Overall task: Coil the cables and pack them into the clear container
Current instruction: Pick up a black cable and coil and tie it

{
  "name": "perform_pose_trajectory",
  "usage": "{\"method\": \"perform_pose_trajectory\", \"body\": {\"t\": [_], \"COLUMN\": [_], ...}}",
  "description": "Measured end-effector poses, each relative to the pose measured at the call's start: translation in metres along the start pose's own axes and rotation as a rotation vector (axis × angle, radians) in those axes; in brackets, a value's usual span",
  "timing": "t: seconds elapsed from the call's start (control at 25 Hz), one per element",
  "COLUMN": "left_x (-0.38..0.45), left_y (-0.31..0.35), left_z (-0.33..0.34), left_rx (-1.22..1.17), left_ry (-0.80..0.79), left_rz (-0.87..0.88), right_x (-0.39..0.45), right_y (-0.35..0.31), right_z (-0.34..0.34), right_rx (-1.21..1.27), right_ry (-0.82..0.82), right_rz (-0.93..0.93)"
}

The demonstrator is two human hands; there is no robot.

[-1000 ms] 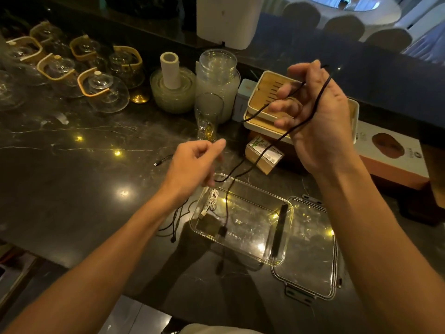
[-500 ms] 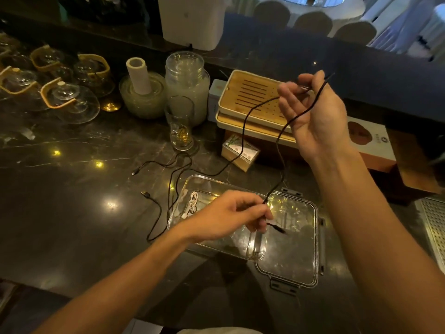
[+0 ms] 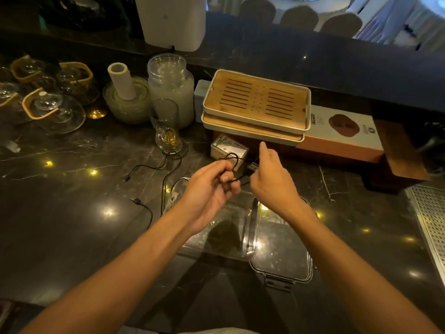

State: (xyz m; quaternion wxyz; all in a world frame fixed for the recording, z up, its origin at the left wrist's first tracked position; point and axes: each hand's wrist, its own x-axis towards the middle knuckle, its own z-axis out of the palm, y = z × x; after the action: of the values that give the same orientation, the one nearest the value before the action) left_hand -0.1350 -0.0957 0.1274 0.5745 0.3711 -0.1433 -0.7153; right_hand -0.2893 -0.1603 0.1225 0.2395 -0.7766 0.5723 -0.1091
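My left hand [image 3: 212, 186] and my right hand [image 3: 269, 179] are close together above the clear container [image 3: 250, 251], both on one thin black cable [image 3: 234, 160]. The left hand's curled fingers hold a small loop of it. My right hand pinches the strand near its dark plug, with the index finger pointing up. The container is open on the dark marble counter, and its clear lid [image 3: 284, 261] lies against its right side. A second black cable [image 3: 166, 174] lies loose on the counter left of the container, and part of it is hidden behind my left arm.
Behind the hands are a stacked bamboo tea tray [image 3: 257, 102], a small box [image 3: 222, 147], an orange-and-white box [image 3: 344, 133], a footed glass [image 3: 167, 131], a glass jar [image 3: 171, 85] and several glass teapots [image 3: 55, 112]. A perforated metal tray [image 3: 431, 220] lies at right.
My right hand has come down from its raised position to meet my left hand, which rose from the container. The long hanging strand has been gathered into a small loop between them.
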Motion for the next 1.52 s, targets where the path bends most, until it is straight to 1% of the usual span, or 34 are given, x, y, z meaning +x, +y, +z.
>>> {"method": "perform_pose_trajectory", "body": {"t": [0.04, 0.08, 0.2, 0.32, 0.4, 0.48, 0.52, 0.6, 0.68, 0.72, 0.76, 0.8, 0.88, 1.08, 1.16, 1.2, 1.24, 1.28, 1.36, 1.4, 1.44, 1.52], "left_x": [0.004, 0.007, 0.014, 0.019, 0.018, 0.015, 0.013, 0.011, 0.009, 0.007, 0.006, 0.005, 0.003, 0.004, 0.004, 0.005, 0.006, 0.008, 0.01, 0.009, 0.008, 0.004], "left_y": [-0.002, -0.005, -0.009, -0.015, -0.019, -0.021, -0.021, -0.018, -0.01, -0.005, -0.001, 0.002, 0.005, 0.011, 0.01, 0.009, 0.01, 0.012, 0.022, 0.028, 0.032, 0.038], "left_z": [-0.001, -0.002, -0.001, -0.001, -0.004, -0.009, -0.01, -0.013, -0.012, -0.008, -0.004, 0.001, 0.007, 0.011, 0.012, 0.012, 0.013, 0.014, 0.017, 0.018, 0.018, 0.019], "left_rx": [-0.008, -0.022, -0.1, -0.181, -0.143, 0.013, 0.139, 0.452, 0.689, 0.733, 0.743, 0.73, 0.719, 0.68, 0.702, 0.677, 0.606, 0.483, 0.18, 0.072, 0.011, 0.0], "left_ry": [0.043, 0.078, 0.137, 0.129, 0.088, 0.049, 0.05, 0.121, 0.197, 0.168, 0.107, 0.053, 0.019, -0.098, -0.118, -0.11, -0.093, -0.077, -0.081, -0.085, -0.083, -0.09], "left_rz": [-0.009, -0.021, -0.064, -0.106, -0.133, -0.156, -0.158, -0.103, 0.083, 0.181, 0.245, 0.278, 0.304, 0.227, 0.231, 0.245, 0.257, 0.246, 0.179, 0.147, 0.125, 0.103], "right_x": [-0.002, -0.005, -0.013, -0.02, -0.022, -0.021, -0.02, -0.02, -0.019, -0.02, -0.02, -0.02, -0.023, -0.027, -0.03, -0.031, -0.033, -0.035, -0.038, -0.039, -0.039, -0.034], "right_y": [0.004, 0.006, 0.015, 0.018, 0.016, 0.012, 0.009, 0.005, 0.003, 0.001, -0.001, -0.004, -0.009, -0.014, -0.015, -0.016, -0.016, -0.016, -0.012, -0.01, -0.009, -0.008], "right_z": [0.002, 0.002, 0.006, 0.012, 0.015, 0.014, 0.012, 0.008, 0.006, 0.006, 0.008, 0.01, 0.014, 0.013, 0.016, 0.018, 0.021, 0.025, 0.032, 0.035, 0.038, 0.037], "right_rx": [0.005, 0.061, 0.334, 0.516, 0.629, 0.769, 0.815, 0.84, 0.842, 0.849, 0.858, 0.867, 0.91, 1.155, 1.19, 1.193, 1.195, 1.201, 1.216, 1.202, 1.153, 0.996], "right_ry": [0.047, 0.064, 0.048, 0.001, 0.011, 0.047, 0.061, 0.09, 0.086, 0.068, 0.047, 0.031, 0.014, -0.129, -0.176, -0.202, -0.238, -0.278, -0.347, -0.367, -0.378, -0.371], "right_rz": [-0.029, -0.06, -0.155, -0.201, -0.188, -0.168, -0.156, -0.128, -0.128, -0.133, -0.133, -0.131, -0.137, -0.108, -0.082, -0.071, -0.068, -0.076, -0.092, -0.084, -0.065, -0.009]}}
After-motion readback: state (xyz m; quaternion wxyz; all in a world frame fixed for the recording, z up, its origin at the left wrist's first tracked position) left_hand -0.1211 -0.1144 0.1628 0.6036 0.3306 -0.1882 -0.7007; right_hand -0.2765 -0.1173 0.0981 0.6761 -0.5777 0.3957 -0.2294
